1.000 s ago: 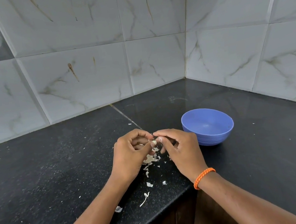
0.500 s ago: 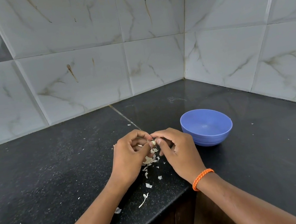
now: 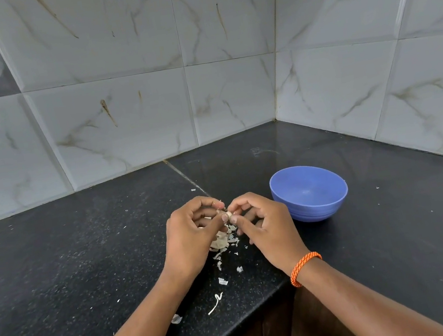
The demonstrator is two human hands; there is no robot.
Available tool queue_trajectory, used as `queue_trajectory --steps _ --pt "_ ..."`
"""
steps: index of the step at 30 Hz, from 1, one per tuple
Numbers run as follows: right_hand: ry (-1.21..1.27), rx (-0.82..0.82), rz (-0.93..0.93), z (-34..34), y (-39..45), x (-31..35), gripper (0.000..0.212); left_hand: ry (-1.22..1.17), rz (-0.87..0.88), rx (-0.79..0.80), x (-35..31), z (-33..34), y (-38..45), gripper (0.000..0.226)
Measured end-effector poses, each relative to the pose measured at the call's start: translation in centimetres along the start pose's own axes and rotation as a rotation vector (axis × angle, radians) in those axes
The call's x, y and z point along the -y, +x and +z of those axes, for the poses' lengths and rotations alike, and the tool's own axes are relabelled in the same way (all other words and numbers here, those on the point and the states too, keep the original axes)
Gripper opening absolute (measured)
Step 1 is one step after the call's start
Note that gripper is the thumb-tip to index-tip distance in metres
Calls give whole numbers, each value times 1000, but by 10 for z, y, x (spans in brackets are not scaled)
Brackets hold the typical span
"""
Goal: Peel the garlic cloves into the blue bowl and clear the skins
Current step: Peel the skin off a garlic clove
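Observation:
A small garlic clove [image 3: 227,213] is pinched between the fingertips of both hands above the black counter. My left hand [image 3: 192,232] holds it from the left, my right hand [image 3: 263,225] from the right, thumb and forefinger on its skin. Most of the clove is hidden by the fingers. Beneath the hands lies a heap of pale garlic skins [image 3: 223,242], with loose flakes [image 3: 223,281] trailing toward the counter's front edge. The blue bowl [image 3: 318,205] stands just right of my right hand; what shows of its inside looks empty.
The black granite counter [image 3: 84,260] meets tiled walls at the back and right, forming a corner. Its front edge [image 3: 237,320] runs diagonally below my wrists, with a dark cabinet underneath. An orange bracelet [image 3: 304,267] circles my right wrist.
Both hands stay together over the skins, fingers shifting slightly on the clove. The bowl has not moved.

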State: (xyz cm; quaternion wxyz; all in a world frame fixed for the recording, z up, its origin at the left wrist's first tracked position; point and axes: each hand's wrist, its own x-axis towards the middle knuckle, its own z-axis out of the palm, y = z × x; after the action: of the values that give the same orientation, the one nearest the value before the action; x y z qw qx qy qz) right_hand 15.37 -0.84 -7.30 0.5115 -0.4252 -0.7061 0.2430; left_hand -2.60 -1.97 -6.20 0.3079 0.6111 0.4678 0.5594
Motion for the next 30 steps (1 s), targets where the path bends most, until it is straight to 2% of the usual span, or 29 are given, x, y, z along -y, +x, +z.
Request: queue_trajectory --steps 7,14,19,30 --pt "11 -10 20 -1 -1 -1 12 -62 -17 30 -2 -1 0 21" --pt "49 -25 -9 -1 -3 0 13 -17 22 13 -6 0 -2 20" --pt "-32 -57 -84 2 -4 -1 15 5 41 -7 -8 0 -3 22" --pt "-73 -73 -93 4 -4 -1 9 41 35 -42 -6 3 -2 24"
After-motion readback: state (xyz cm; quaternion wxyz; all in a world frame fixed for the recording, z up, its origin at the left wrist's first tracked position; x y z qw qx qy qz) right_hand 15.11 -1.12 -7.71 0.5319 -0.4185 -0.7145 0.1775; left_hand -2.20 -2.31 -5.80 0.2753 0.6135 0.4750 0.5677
